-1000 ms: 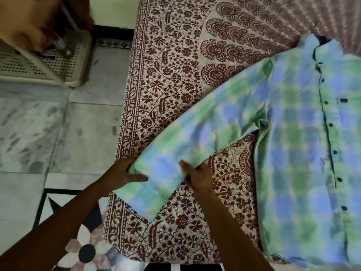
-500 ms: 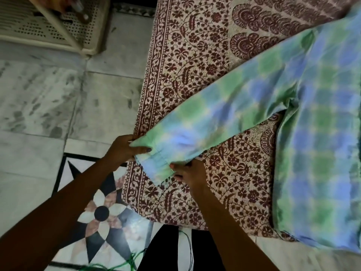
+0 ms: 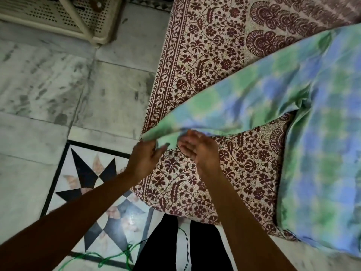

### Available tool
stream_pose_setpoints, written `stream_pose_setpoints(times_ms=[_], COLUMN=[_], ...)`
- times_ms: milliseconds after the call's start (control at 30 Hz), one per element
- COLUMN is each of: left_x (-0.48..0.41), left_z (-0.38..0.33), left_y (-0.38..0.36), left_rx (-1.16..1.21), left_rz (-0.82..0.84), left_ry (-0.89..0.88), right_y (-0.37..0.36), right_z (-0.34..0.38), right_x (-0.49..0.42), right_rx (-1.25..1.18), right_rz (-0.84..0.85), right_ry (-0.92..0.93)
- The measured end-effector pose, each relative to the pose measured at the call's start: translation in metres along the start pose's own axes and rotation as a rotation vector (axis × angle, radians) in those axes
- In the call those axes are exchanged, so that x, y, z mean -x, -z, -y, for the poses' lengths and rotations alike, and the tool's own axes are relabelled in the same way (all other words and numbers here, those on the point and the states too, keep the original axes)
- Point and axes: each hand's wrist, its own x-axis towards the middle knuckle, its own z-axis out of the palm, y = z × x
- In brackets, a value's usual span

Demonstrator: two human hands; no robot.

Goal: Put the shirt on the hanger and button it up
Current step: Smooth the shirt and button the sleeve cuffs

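The shirt [image 3: 293, 118] lies spread on the bed [image 3: 205, 65], its sleeve cuff pinched in the left hand [image 3: 145, 156] while the right hand [image 3: 197, 148] hovers open beside it, so fastening that cuff probably needs both hands steadying the fabric.

Grey-streaked marble floor tiles [image 3: 48, 90] are filling the left of the scene, with a dark star-shaped inlay [image 3: 97, 194] lying near. A cream perforated plastic rack [image 3: 58, 16] is standing at the far left. A bed is taking up the right, its cream bedsheet [image 3: 205, 65] showing a maroon floral print (denser along the border). A green cord [image 3: 117, 257] is trailing across the near floor.
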Motion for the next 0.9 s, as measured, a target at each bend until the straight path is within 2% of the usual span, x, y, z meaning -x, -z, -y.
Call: stream_pose_setpoints(times_ms=[67,133,200,267,433,500,633,700,800,900], left_x=[-0.012,-0.019,-0.021,-0.022,-0.025,-0.024,-0.02,-0.019,-0.016,-0.012], left_z=[-0.01,-0.007,-0.001,0.002,0.002,0.001,-0.001,0.001,0.0,0.002], left_y=[-0.001,-0.004,-0.005,-0.005,-0.002,-0.002,0.003,0.004,0.002,-0.001], left_rx=[0.32,0.589,0.748,0.826,0.952,0.973,1.114,1.18,1.076,0.92], left_rz=[0.021,0.107,0.124,0.137,0.167,0.201,0.29,0.306,0.262,0.111], left_ry=[0.296,0.526,0.721,0.802,0.833,0.846,0.877,0.859,0.75,0.653], right_y=[-0.003,-0.004,-0.003,-0.005,-0.009,-0.013,-0.016,-0.014,-0.011,-0.009], right_z=[0.007,0.004,-0.005,-0.012,-0.028,-0.037,-0.047,-0.047,-0.042,-0.034], right_x=[-0.005,-0.015,-0.022,-0.026,-0.016,-0.006,-0.01,-0.012,-0.012,-0.008], right_rx=[-0.007,0.25,0.55,0.622,0.778,0.809,0.813,0.794,0.671,0.296], right_rz=[-0.002,-0.036,0.056,0.117,0.042,0.064,-0.092,-0.111,-0.055,0.034], right_ry=[0.174,0.323,0.321,0.269,0.511,0.529,0.585,0.604,0.486,0.214])
